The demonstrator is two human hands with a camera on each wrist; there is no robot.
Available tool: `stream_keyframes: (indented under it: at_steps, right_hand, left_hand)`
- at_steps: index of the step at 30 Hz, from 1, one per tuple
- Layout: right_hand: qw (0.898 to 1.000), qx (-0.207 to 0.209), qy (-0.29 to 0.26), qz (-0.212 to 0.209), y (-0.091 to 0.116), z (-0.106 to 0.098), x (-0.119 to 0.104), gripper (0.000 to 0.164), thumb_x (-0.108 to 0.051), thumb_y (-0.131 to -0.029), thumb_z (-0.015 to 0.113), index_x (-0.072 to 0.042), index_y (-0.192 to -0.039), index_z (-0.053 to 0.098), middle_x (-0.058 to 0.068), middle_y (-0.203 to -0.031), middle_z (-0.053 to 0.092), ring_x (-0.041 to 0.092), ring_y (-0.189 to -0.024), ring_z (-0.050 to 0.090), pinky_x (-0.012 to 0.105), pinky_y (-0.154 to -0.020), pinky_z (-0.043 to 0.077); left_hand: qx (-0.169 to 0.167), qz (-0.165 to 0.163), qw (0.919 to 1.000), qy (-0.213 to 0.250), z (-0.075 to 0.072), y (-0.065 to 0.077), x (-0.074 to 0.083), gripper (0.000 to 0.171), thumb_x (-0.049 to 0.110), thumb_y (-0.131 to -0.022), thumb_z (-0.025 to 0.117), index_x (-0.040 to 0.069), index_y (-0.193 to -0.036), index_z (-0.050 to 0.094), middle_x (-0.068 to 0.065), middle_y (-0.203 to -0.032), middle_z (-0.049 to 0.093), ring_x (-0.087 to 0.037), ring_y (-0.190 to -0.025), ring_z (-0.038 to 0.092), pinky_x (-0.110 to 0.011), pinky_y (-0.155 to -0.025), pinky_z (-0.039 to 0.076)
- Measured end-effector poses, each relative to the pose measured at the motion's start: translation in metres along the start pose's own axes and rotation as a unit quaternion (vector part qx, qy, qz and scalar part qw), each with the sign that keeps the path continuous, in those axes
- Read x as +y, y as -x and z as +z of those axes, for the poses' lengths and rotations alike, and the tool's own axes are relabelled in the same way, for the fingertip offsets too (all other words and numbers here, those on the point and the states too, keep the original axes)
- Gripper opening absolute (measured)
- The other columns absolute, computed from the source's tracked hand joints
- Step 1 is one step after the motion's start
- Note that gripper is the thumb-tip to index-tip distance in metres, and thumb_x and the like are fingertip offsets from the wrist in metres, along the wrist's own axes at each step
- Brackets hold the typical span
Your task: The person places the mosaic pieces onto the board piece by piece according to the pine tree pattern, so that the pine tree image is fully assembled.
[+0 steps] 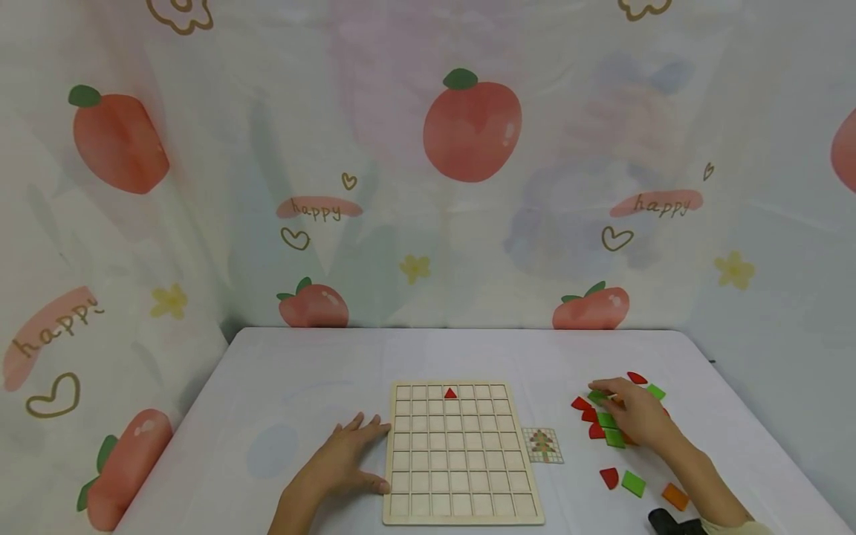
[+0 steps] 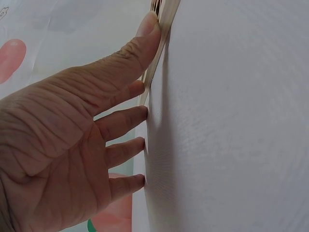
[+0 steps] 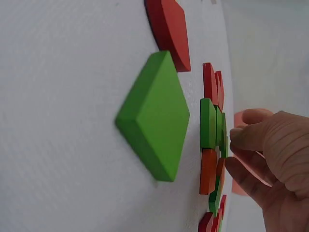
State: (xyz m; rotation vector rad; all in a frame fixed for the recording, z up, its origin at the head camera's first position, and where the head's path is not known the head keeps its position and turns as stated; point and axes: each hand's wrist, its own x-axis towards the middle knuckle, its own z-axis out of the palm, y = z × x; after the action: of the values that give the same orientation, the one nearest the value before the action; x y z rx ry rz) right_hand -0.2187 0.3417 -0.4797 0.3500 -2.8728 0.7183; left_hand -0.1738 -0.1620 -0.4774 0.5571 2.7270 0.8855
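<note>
A pale wooden grid board (image 1: 462, 510) lies on the table, with one red triangle (image 1: 451, 394) in its top row. My left hand (image 1: 341, 462) rests at the board's left edge with fingers spread; in the left wrist view its thumb (image 2: 147, 26) touches the wooden rim. Over a loose pile of red, green and orange pieces reaches my right hand (image 1: 635, 412). Its fingertips are by a green piece (image 1: 597, 397) at the far side of the pile. In the right wrist view the thumb and fingers are apart, with no piece visibly gripped.
A small pattern card (image 1: 543, 446) showing a tree lies against the board's right side. Nearer the front are a red piece (image 1: 609, 478), a green diamond (image 1: 633, 484) and an orange piece (image 1: 675, 496). A patterned curtain (image 1: 468, 245) hangs behind the white table (image 1: 321, 364).
</note>
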Motion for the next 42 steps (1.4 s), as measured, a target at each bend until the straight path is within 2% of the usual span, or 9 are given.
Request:
stream_keyframes:
  at_steps: [4, 15, 19, 27, 34, 42]
  right_hand:
    - [1.000, -0.019, 0.000, -0.008, -0.002, -0.001, 0.005, 0.034, 0.006, -0.090, 0.069, 0.002, -0.124, 0.069, 0.023, -0.122, 0.069, 0.045, -0.113, 0.063, 0.060, -0.091, 0.057]
    - [0.997, -0.060, 0.007, -0.044, -0.012, -0.002, 0.014, 0.039, 0.008, -0.087, 0.072, 0.000, -0.125, 0.070, 0.022, -0.125, 0.069, 0.040, -0.111, 0.064, 0.055, -0.090, 0.058]
    - [0.997, -0.057, 0.000, -0.049, -0.013, -0.003, 0.014, 0.038, 0.007, -0.087, 0.072, 0.001, -0.125, 0.070, 0.022, -0.123, 0.070, 0.043, -0.113, 0.064, 0.058, -0.091, 0.057]
    - [0.998, -0.051, -0.003, -0.030, -0.011, 0.001, 0.017, 0.039, 0.005, -0.090, 0.071, 0.002, -0.128, 0.067, 0.022, -0.125, 0.068, 0.043, -0.115, 0.062, 0.059, -0.094, 0.055]
    - [0.998, -0.040, 0.033, -0.030, -0.009, 0.003, 0.017, 0.041, 0.003, -0.090, 0.071, 0.002, -0.130, 0.064, 0.018, -0.118, 0.068, 0.038, -0.108, 0.061, 0.058, -0.091, 0.057]
    - [0.997, -0.037, 0.055, -0.041, -0.008, 0.008, 0.012, 0.039, 0.002, -0.092, 0.069, 0.004, -0.130, 0.062, 0.018, -0.118, 0.066, 0.038, -0.109, 0.060, 0.057, -0.092, 0.057]
  left_hand:
    - [0.000, 0.003, 1.0000, 0.005, -0.001, 0.000, 0.000, 0.096, 0.038, -0.064, 0.094, 0.006, -0.146, 0.055, -0.024, -0.154, 0.046, -0.050, -0.149, 0.028, -0.069, -0.120, 0.018]
    - [0.006, 0.020, 0.9998, -0.002, 0.004, -0.002, -0.008, 0.097, 0.041, -0.064, 0.094, 0.006, -0.146, 0.056, -0.023, -0.154, 0.047, -0.051, -0.148, 0.030, -0.070, -0.119, 0.020]
    - [0.007, 0.021, 0.9998, 0.000, 0.003, -0.002, -0.008, 0.097, 0.041, -0.064, 0.093, 0.006, -0.146, 0.056, -0.024, -0.154, 0.047, -0.051, -0.148, 0.030, -0.070, -0.119, 0.020]
    - [0.007, 0.017, 0.9998, 0.001, 0.002, -0.001, -0.006, 0.097, 0.040, -0.063, 0.094, 0.006, -0.145, 0.056, -0.024, -0.153, 0.047, -0.051, -0.148, 0.030, -0.070, -0.118, 0.021]
    - [0.006, 0.016, 0.9998, 0.005, 0.003, 0.000, -0.007, 0.097, 0.041, -0.064, 0.093, 0.006, -0.146, 0.056, -0.024, -0.154, 0.047, -0.051, -0.148, 0.030, -0.070, -0.119, 0.020]
    - [0.006, 0.013, 0.9999, 0.007, 0.003, -0.001, -0.006, 0.097, 0.041, -0.063, 0.094, 0.006, -0.145, 0.056, -0.024, -0.154, 0.047, -0.052, -0.148, 0.030, -0.070, -0.119, 0.019]
